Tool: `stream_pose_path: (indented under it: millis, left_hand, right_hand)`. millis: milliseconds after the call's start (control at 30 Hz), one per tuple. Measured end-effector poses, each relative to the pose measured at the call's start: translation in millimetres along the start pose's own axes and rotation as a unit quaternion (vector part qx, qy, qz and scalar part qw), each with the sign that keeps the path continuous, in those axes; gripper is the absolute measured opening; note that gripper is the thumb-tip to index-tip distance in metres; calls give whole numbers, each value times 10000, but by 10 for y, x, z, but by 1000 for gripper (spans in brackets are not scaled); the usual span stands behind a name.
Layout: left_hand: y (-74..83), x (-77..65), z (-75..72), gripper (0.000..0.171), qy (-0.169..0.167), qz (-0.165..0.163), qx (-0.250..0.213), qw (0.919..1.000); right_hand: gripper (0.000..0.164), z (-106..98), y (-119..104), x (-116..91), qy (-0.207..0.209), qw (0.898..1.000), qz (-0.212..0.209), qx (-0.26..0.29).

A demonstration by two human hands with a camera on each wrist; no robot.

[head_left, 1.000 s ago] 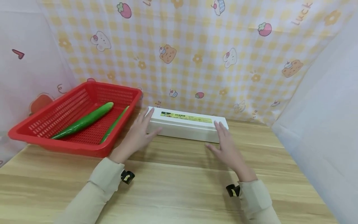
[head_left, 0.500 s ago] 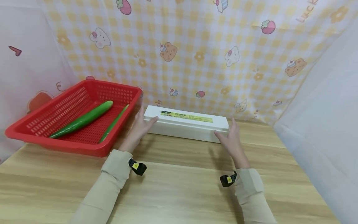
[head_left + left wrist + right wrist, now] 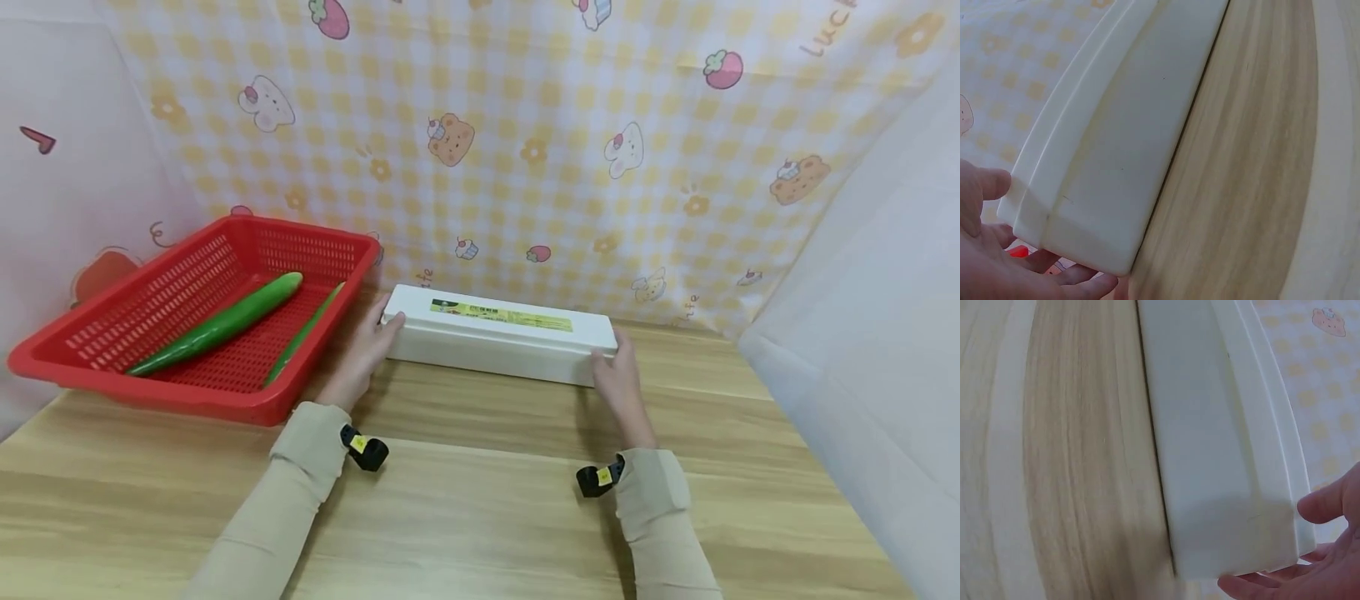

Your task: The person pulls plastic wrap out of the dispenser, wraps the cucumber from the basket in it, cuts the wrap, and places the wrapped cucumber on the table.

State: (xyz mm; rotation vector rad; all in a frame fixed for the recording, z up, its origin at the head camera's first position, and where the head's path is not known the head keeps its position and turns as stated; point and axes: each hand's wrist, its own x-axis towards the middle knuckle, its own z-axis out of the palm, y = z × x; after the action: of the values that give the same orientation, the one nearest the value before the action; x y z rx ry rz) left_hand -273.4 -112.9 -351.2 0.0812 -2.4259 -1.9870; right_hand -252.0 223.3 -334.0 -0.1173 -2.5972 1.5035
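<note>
A long white cling film box point(image 3: 498, 337) with a yellow-green label lies on the table against the patterned cloth. My left hand point(image 3: 363, 342) holds its left end. In the left wrist view the left thumb point(image 3: 994, 183) touches the lid edge while the fingers point(image 3: 1088, 284) lie along the end face. At the other end my right hand point(image 3: 619, 379) grips the box. The right wrist view shows the right thumb point(image 3: 1322, 506) at the lid edge and fingers curled at the end and lower corner. Some fingertips are hidden behind the box ends.
A red plastic basket point(image 3: 247, 397) stands on the left, close to my left hand. It holds a cucumber point(image 3: 225, 325) and another long green vegetable point(image 3: 303, 337). The wooden table point(image 3: 465, 517) is bordered by cloth at the back and sides.
Both hands have moved from in front of and above the box to its two ends and closed on it. The box stays in about the same place.
</note>
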Motion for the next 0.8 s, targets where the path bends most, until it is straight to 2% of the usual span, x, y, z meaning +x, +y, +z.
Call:
stream_pose_path:
  millis: [100, 333, 600, 800]
  left_hand:
    - [-9, 27, 1, 59, 57, -114, -24, 9999]
    - [-12, 36, 22, 58, 137, -242, -150, 9995]
    - [-20, 54, 22, 59, 164, -327, -45, 9993]
    - [-25, 77, 32, 59, 68, -313, -52, 9995]
  right_hand:
    - [54, 0, 14, 8, 58, 9999, 101, 77]
    - [54, -37, 44, 7, -17, 9988, 465, -156]
    - [53, -14, 70, 18, 57, 9989, 393, -239]
    - [55, -56, 135, 85, -33, 9983, 497, -314]
